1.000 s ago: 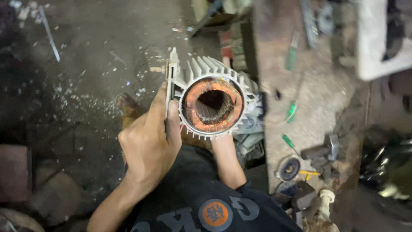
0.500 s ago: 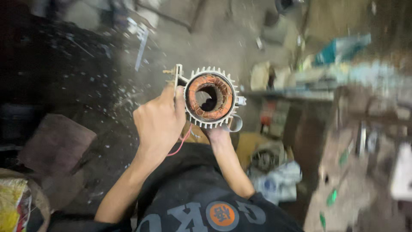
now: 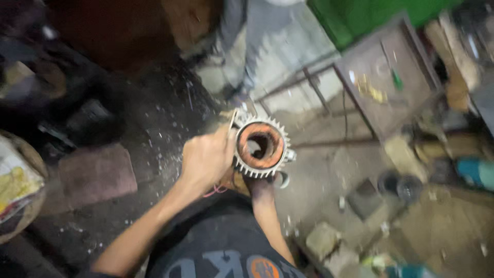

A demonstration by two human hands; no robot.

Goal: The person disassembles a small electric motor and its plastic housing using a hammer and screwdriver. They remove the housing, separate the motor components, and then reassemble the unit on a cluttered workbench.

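- We see the left hand (image 3: 206, 157) wrapped around the side of a finned motor stator (image 3: 261, 148), fingers clenched on its ribbed housing and on a thin flat metal piece (image 3: 232, 123) pressed against the rim.
- Under the stator, the right hand (image 3: 260, 186) props it from below; its fingers are hidden by the housing, so we cannot tell how firmly it grips.
- The stator sits between the two hands, held in the air in front of the person's dark shirt (image 3: 216, 247), its open bore ringed with copper windings (image 3: 246, 135) and tilted up towards the camera.
- A loop of red wire (image 3: 216, 189) hangs just below the left hand.
- Beyond the hands, away from the body, lies a concrete floor (image 3: 170, 118) scattered with pale chips; another person's legs (image 3: 247, 46) stand at its far end.
- To the right of the hands stands a low metal surface (image 3: 383, 87) carrying a green-handled screwdriver (image 3: 395, 78); loose scrap lies on the ground nearer us.
- To the left of the hands lies a flat reddish block (image 3: 95, 172).
- In our judgement the risk is a drop: the load looks heavy, and a slip on the fins could send it to the floor, or the metal piece could scrape the windings.
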